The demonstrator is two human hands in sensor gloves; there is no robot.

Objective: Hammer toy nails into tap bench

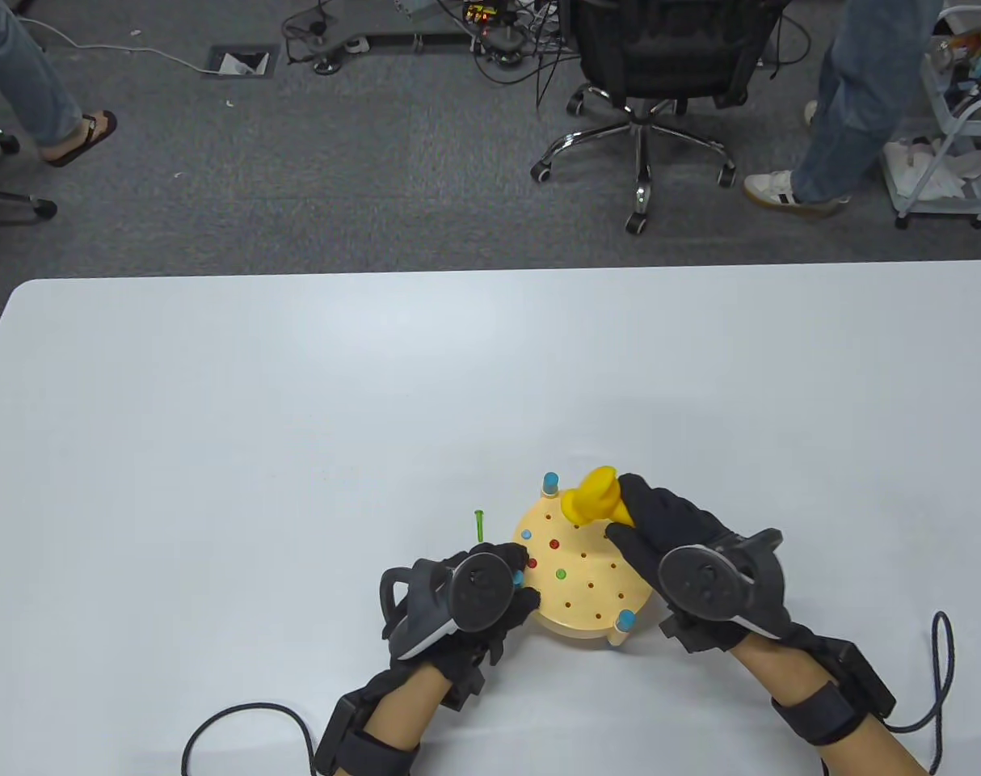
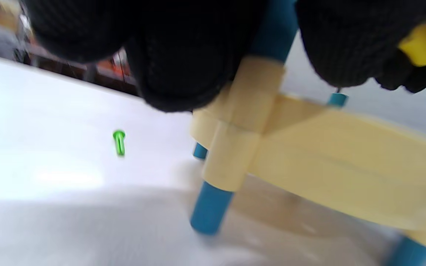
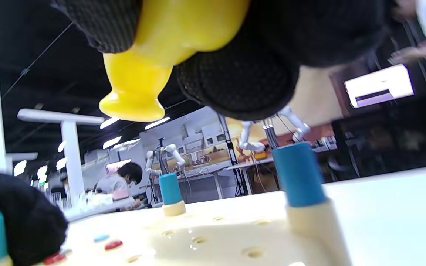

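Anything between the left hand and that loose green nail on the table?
Nothing visible. The green nail lies alone on the white table, beyond the left hand, which rests at the edge of the tap bench. Bare tabletop separates them in both the table and left wrist views.

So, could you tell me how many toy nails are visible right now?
5: four on the tap bench, blue, red, red, green; one loose green on the table. The left hand may hide others.
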